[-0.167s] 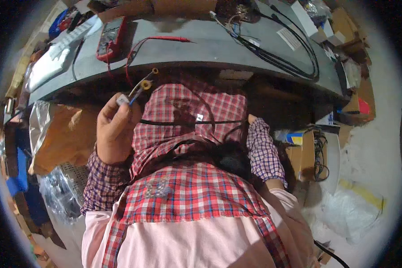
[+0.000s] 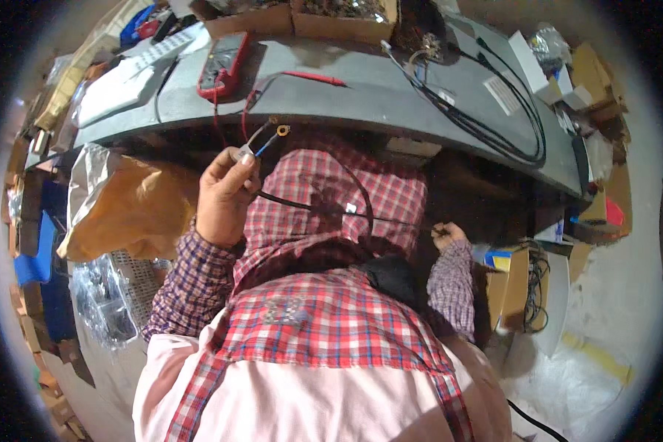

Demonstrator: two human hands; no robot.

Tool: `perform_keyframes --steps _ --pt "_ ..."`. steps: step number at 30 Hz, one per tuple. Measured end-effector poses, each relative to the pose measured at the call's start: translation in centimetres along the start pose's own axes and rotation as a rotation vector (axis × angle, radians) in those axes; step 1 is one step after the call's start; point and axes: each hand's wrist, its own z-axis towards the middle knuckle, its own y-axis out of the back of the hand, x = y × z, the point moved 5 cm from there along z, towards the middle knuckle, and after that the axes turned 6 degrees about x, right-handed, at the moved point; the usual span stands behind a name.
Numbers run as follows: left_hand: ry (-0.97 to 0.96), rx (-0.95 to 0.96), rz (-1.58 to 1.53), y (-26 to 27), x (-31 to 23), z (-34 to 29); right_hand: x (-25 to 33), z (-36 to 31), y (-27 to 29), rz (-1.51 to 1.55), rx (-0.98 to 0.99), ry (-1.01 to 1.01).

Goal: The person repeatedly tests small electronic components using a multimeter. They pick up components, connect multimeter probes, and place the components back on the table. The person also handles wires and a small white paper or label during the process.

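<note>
Apron: the red checked apron (image 2: 331,328) is spread over the chest and lap, and the work is held above it.
Black cable: the black cable (image 2: 286,202) is stretched across the lap between both hands, presumably so that its length is kept straight and off the cloth.
Left hand: the cable's end is held raised by the left hand (image 2: 227,193); the grip is closed, thumb against fingers, on the cable beside a small white piece (image 2: 246,153).
Ring terminal: a brass ring terminal (image 2: 283,130) on a blue wire is left sticking out beyond the fingertips, probably to be kept in plain sight.
Right hand: the cable is pinched by the right hand (image 2: 449,236), fingers drawn together; which part lies in that grip is too dim to be told.
Brown bag: a crumpled brown bag (image 2: 151,202) is set beside the left arm.
Counter: on the grey counter (image 2: 361,107), a red multimeter (image 2: 223,62) and red probe (image 2: 313,77) are laid, seemingly for easy reach.
Cable bundle: more black cables (image 2: 468,108) are looped at the right.
</note>
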Motion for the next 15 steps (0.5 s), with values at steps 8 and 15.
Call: perform_keyframes --steps 8,15 --pt "-0.133 -0.026 -0.038 5.1 -2.4 1.0 17.2 -14.1 14.1 0.345 0.12 0.758" --pt "-0.199 -0.04 0.084 0.0 -3.9 4.1 23.6 -37.3 -4.6 -0.165 -0.208 1.568"
